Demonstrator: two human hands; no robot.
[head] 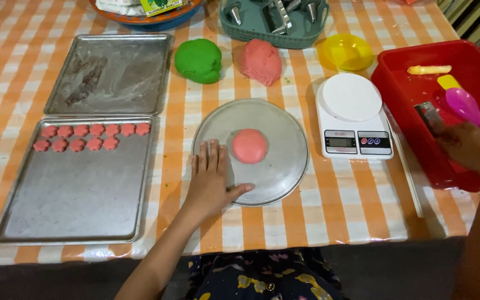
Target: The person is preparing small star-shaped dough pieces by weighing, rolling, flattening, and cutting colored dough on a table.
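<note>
Two metal trays sit at the left of the checked table (306, 216): the far tray (140, 66) bare and smeared, the near tray (79, 194) carrying two neat rows of small pink dough shapes (93, 137) along its top edge, packed close, it seems, to leave room below. Over on the right, a red tub (406, 94) holds the tools, a purple spoon (465, 105) and a yellow one among them. Centre stage, a round metal plate (284, 166) with a pink dough ball (249, 145) sitting in its middle. Beside it a white scale (354, 116), close enough for weighing portions, I'd say. Behind, a green dough lump (198, 60) and a bigger pink lump (259, 61) wait near a yellow bowl (346, 51) and a green basket (273, 25) of metal cutters.

Now the hands. The left hand (211, 180) lies flat, fingers spread on the plate's near-left rim, thumb on the metal, likely steadying it; it grips nothing. The right hand (468, 147) is down in the tub by a small metal scraper (429, 114); whether it grips it, I cannot tell.
</note>
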